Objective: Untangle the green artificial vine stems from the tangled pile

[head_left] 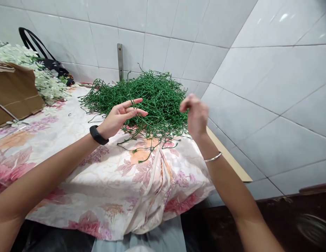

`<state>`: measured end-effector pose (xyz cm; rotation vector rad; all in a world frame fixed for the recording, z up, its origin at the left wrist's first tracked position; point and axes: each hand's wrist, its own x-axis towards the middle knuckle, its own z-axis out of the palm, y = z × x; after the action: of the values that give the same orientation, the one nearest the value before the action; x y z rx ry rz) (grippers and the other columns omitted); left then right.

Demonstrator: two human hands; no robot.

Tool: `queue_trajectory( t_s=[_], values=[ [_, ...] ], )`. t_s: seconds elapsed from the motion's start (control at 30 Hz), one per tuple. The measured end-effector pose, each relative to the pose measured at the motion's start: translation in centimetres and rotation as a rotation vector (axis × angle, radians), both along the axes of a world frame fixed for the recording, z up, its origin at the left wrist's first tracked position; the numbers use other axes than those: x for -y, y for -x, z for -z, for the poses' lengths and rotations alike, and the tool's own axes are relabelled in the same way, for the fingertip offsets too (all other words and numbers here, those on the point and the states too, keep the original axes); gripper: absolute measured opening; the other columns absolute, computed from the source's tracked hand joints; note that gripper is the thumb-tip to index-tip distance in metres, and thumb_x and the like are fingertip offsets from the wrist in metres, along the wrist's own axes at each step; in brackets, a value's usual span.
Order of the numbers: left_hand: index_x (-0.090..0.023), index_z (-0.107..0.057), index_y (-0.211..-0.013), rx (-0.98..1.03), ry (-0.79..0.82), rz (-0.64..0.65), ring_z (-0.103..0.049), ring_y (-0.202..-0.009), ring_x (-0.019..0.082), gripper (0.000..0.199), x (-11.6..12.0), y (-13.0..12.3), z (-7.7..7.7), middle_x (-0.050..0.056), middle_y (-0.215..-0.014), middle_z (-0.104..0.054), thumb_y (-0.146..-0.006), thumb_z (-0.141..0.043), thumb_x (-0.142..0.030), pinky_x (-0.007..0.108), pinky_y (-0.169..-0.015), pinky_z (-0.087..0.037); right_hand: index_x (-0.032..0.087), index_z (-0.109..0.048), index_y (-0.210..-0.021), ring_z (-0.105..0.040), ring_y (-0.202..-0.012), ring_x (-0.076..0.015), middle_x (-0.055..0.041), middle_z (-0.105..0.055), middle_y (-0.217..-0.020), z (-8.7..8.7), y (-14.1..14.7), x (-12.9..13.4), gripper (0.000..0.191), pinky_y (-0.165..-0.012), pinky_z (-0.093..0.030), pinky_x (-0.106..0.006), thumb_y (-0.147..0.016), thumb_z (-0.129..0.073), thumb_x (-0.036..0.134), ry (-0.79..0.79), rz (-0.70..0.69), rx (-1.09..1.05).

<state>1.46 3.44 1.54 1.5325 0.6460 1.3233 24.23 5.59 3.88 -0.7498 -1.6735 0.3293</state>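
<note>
Head view: green stem pile [154, 94] sits tangled on floral cloth [99, 182], against or near tiled wall [168, 21]. Left hand [120, 115], black wristband [99, 135], is over the pile's near left part; fingers extended and parted, thin green stem crossing them, can't tell if pinched. Right hand [197, 117], silver bangle [213, 157], raised at the pile's right edge; fingers curled, motion-blurred, can't tell if closed or gripping. A few loose stems stick out of the pile's near side. Left of pile: white flowers [51, 85], brown cardboard [15, 94], dark bag [55, 67] with handles up. Behind pile: upright metal strip [120, 57] on wall. Right of pile, past right hand: tan board [227, 155] along wall.
</note>
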Motion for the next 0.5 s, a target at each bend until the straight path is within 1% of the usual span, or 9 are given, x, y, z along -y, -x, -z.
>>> queue_trajectory(
  t_s=[0.03, 0.07, 0.1, 0.13, 0.17, 0.2, 0.33, 0.43, 0.5],
  values=[
    [-0.013, -0.046, -0.12, -0.001, -0.002, 0.008, -0.06, -0.091, 0.018, 0.055, 0.0, 0.0, 0.0, 0.01, -0.091, -0.068, -0.072, -0.063, -0.034, 0.028, -0.085, -0.039, 0.02, -0.058, -0.074, -0.052, -0.079, -0.0137, -0.0024, -0.054, -0.075, 0.1, 0.1, 0.0, 0.036, -0.078, -0.038, -0.033, -0.086, -0.031, 0.041, 0.037, -0.059, 0.182],
    [-0.013, -0.044, -0.121, -0.004, -0.003, 0.019, -0.06, -0.092, 0.018, 0.056, 0.1, 0.0, 0.0, 0.011, -0.092, -0.067, -0.072, -0.062, -0.034, 0.028, -0.085, -0.039, 0.022, -0.061, -0.084, -0.051, -0.09, -0.0151, -0.0033, -0.057, -0.088, 0.2, 0.2, -0.1, 0.033, -0.087, -0.034, -0.036, -0.086, -0.034, 0.04, 0.054, -0.085, 0.35],
    [-0.013, -0.043, -0.122, -0.007, -0.003, 0.031, -0.06, -0.092, 0.018, 0.056, 0.1, 0.1, 0.0, 0.011, -0.094, -0.067, -0.073, -0.062, -0.034, 0.028, -0.086, -0.038, 0.024, -0.06, -0.095, -0.047, -0.102, -0.0165, -0.0035, -0.057, -0.101, 0.3, 0.4, -0.1, 0.03, -0.094, -0.028, -0.039, -0.086, -0.036, 0.039, 0.046, -0.08, 0.473],
    [-0.013, -0.042, -0.123, -0.009, -0.001, 0.043, -0.059, -0.093, 0.018, 0.056, 0.1, 0.1, 0.0, 0.011, -0.095, -0.067, -0.074, -0.061, -0.033, 0.028, -0.086, -0.038, 0.026, -0.058, -0.103, -0.043, -0.109, -0.017, -0.0033, -0.054, -0.111, 0.4, 0.5, -0.1, 0.029, -0.098, -0.023, -0.04, -0.086, -0.037, 0.038, 0.02, -0.059, 0.538],
    [-0.013, -0.043, -0.122, -0.009, 0.002, 0.056, -0.059, -0.094, 0.018, 0.055, 0.2, 0.1, -0.1, 0.011, -0.095, -0.067, -0.074, -0.061, -0.033, 0.028, -0.087, -0.038, 0.027, -0.055, -0.109, -0.039, -0.114, -0.0168, -0.0031, -0.051, -0.117, 0.4, 0.5, -0.1, 0.03, -0.1, -0.021, -0.04, -0.086, -0.037, 0.037, -0.008, -0.042, 0.554],
    [-0.013, -0.044, -0.122, -0.008, 0.005, 0.065, -0.059, -0.094, 0.018, 0.054, 0.2, 0.1, -0.1, 0.011, -0.095, -0.067, -0.074, -0.061, -0.033, 0.029, -0.088, -0.037, 0.026, -0.053, -0.111, -0.038, -0.115, -0.016, -0.0034, -0.05, -0.119, 0.5, 0.6, 0.0, 0.031, -0.101, -0.022, -0.039, -0.087, -0.036, 0.036, -0.031, -0.037, 0.535],
    [-0.012, -0.05, -0.116, 0.002, 0.006, 0.101, -0.059, -0.093, 0.018, 0.049, 0.3, 0.1, -0.2, 0.011, -0.094, -0.067, -0.074, -0.061, -0.033, 0.028, -0.087, -0.037, 0.022, -0.057, -0.103, -0.045, -0.108, -0.0143, -0.0051, -0.056, -0.11, 0.7, 1.1, 0.7, 0.027, -0.096, -0.032, -0.033, -0.087, -0.037, 0.032, -0.07, -0.072, 0.423],
    [-0.014, -0.049, -0.118, -0.018, -0.007, 0.128, -0.058, -0.095, 0.018, 0.047, 0.4, 0.1, -0.2, 0.011, -0.096, -0.066, -0.076, -0.058, -0.033, 0.028, -0.084, -0.038, 0.019, -0.057, -0.097, -0.049, -0.1, -0.0142, -0.0051, -0.058, -0.102, 1.1, 1.8, 1.4, 0.023, -0.091, -0.035, -0.033, -0.086, -0.04, 0.028, -0.054, -0.107, 0.394],
    [-0.015, -0.047, -0.12, -0.047, -0.033, 0.116, -0.056, -0.098, 0.018, 0.046, 0.5, 0.0, -0.1, 0.01, -0.101, -0.065, -0.079, -0.055, -0.033, 0.028, -0.082, -0.038, 0.018, -0.056, -0.091, -0.051, -0.091, -0.0139, -0.0043, -0.058, -0.092, 1.5, 2.3, 1.8, 0.019, -0.086, -0.038, -0.032, -0.085, -0.04, 0.028, -0.043, -0.128, 0.375]
  ],
)
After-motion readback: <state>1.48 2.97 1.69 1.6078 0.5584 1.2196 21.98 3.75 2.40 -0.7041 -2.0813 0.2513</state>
